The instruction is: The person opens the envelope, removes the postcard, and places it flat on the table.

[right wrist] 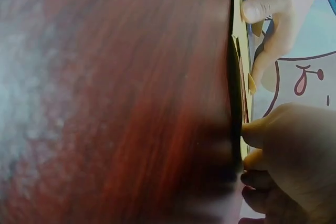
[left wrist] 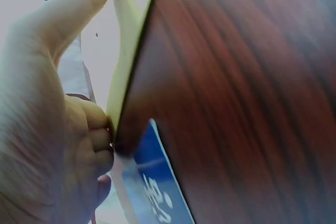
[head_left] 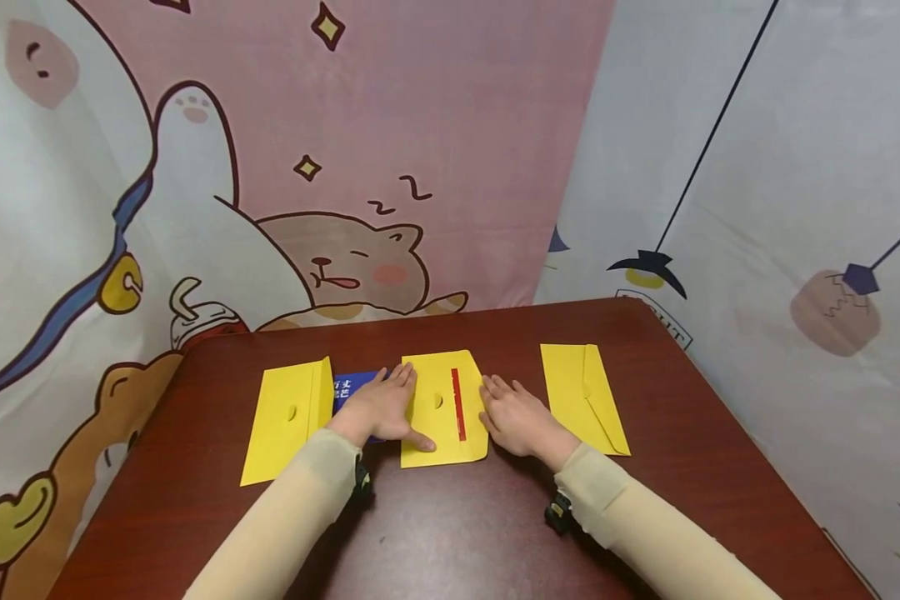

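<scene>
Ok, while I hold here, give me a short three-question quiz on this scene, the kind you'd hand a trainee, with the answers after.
1. Count: how many yellow envelopes lie on the table?

2. True or false: the red strip is on the rightmost envelope.

3. Multiple choice: in the head view, which hand partly hides the blue item with white lettering?
A) left
B) right
C) neither

Key:
1. Three.
2. False; the red strip is on the middle envelope.
3. A; the left hand covers part of it.
</scene>
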The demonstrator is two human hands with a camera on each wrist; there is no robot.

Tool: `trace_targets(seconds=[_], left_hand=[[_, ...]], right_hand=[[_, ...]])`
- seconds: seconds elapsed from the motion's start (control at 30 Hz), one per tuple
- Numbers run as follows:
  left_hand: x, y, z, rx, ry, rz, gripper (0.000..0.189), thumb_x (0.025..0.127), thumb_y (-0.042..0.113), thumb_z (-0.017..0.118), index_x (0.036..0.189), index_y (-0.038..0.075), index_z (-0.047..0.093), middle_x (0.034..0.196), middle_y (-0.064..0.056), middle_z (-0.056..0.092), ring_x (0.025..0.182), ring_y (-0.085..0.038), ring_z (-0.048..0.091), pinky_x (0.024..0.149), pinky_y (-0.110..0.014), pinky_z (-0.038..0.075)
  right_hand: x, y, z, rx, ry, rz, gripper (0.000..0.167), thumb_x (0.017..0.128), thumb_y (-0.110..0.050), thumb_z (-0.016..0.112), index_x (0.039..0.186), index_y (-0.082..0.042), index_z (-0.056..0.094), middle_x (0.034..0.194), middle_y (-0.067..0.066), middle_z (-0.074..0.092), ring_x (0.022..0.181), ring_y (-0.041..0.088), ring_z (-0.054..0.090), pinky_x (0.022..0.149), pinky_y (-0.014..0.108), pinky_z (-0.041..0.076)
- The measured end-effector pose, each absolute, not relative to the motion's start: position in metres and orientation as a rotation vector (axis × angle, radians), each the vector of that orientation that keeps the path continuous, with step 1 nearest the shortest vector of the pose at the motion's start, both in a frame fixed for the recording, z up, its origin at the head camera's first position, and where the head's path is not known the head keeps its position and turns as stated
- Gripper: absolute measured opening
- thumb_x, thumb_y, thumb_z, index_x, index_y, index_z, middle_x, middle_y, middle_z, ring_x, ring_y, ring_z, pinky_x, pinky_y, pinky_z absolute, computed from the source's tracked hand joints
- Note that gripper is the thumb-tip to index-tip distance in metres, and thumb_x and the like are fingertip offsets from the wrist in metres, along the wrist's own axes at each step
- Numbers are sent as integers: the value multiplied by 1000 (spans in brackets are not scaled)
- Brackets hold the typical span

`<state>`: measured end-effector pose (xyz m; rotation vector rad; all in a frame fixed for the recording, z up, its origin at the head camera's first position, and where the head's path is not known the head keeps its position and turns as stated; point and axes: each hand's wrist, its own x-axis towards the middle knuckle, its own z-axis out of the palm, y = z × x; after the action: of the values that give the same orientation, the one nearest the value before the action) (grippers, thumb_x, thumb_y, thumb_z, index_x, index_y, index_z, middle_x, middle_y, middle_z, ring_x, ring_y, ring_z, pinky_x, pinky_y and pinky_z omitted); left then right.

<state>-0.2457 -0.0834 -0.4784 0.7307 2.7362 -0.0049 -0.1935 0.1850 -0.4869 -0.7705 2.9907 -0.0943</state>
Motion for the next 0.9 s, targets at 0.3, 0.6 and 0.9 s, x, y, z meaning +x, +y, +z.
trace_targets(seconds=[0.3, 0.6, 0.9], left_hand=[[-243, -65, -474, 642, 2802, 58, 138, 75, 95, 58, 163, -6, 28, 170, -23, 27, 158, -37, 25, 126, -48, 22], [-242, -42, -479, 522, 2921, 129, 128, 79, 89, 59, 156, -11, 41, 161, -30, 40, 149, -47, 38, 121, -54, 32], [-241, -23, -480, 393, 2947, 202, 109, 81, 76, 66, 151, -7, 53, 160, -32, 41, 150, -48, 36, 121, -55, 33]], right_hand=[[-193, 181, -483, -731, 2947, -102, 55, 111, -30, 55, 151, 7, 52, 161, 24, 43, 150, 38, 41, 117, 60, 36], [-195, 180, -483, -674, 2920, -111, 57, 111, -33, 55, 153, 5, 51, 163, 22, 41, 151, 36, 40, 117, 59, 37], [-196, 179, -482, -635, 2905, -183, 57, 109, -30, 59, 152, 6, 51, 163, 23, 41, 151, 36, 39, 117, 59, 36]])
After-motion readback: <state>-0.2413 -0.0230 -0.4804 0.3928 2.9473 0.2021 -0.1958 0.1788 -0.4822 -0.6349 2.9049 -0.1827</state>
